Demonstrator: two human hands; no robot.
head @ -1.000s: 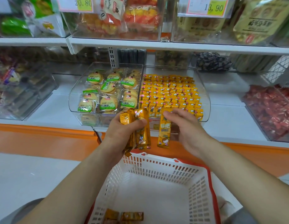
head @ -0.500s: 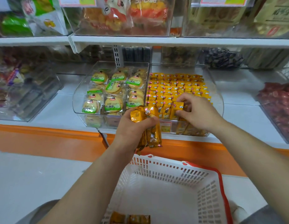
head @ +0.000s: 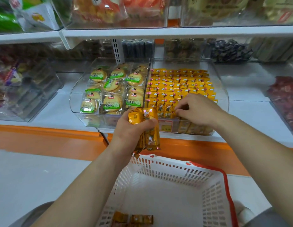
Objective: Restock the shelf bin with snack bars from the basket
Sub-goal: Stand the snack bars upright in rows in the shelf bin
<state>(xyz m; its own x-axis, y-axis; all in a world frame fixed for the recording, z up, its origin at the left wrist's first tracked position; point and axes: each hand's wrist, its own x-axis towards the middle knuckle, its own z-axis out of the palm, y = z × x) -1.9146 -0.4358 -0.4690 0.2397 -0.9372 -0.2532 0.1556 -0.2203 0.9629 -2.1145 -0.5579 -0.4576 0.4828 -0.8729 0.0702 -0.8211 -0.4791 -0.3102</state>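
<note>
A clear shelf bin (head: 223, 89) holds several rows of yellow snack bars (head: 178, 82) standing on end. My left hand (head: 127, 135) grips a bundle of the same snack bars (head: 150, 128) upright, just in front of the bin and above the basket. My right hand (head: 196, 110) reaches into the bin's front row, fingers curled down and pinching a snack bar (head: 174, 112) among the standing ones. The white basket (head: 173, 167) with a red rim sits below my arms. A few snack bars (head: 134, 219) lie on its floor at the near edge.
A second clear bin (head: 77, 102) of round green-labelled biscuits adjoins the snack bar bin on the left. More clear bins of sweets stand at far left and far right (head: 285, 99). An upper white shelf (head: 158, 32) overhangs. An orange ledge (head: 44, 136) runs below the shelf.
My right hand carried one bar from beside my left hand up into the bin and now sets it in the front row. My left hand kept its bundle nearly still.
</note>
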